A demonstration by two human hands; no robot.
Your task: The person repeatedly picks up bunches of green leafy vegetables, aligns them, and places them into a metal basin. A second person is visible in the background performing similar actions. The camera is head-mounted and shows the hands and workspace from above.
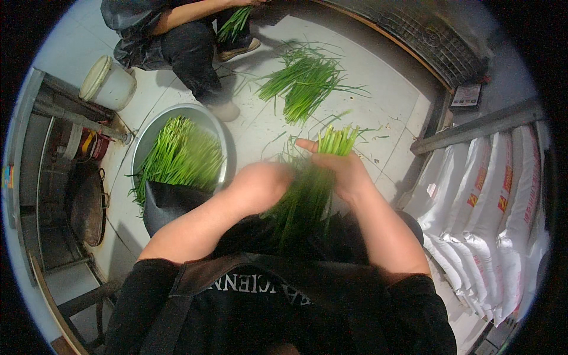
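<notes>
My right hand grips a bunch of garlic chives, its pale cut ends pointing away from me and its dark leaves hanging back over my lap. My left hand is beside the leaves, fingers curled and blurred by motion; whether it pinches any strands is unclear. To the left, a round metal basin holds a thick heap of chives, stem ends mostly upward. Ahead on the tiled floor lies a loose pile of chives, with stray leaves around it.
A co-worker sits ahead at left, holding more chives. A white lidded bucket stands behind the basin. White printed sacks line the right side. A dark wok-like pan leans under the rack at left.
</notes>
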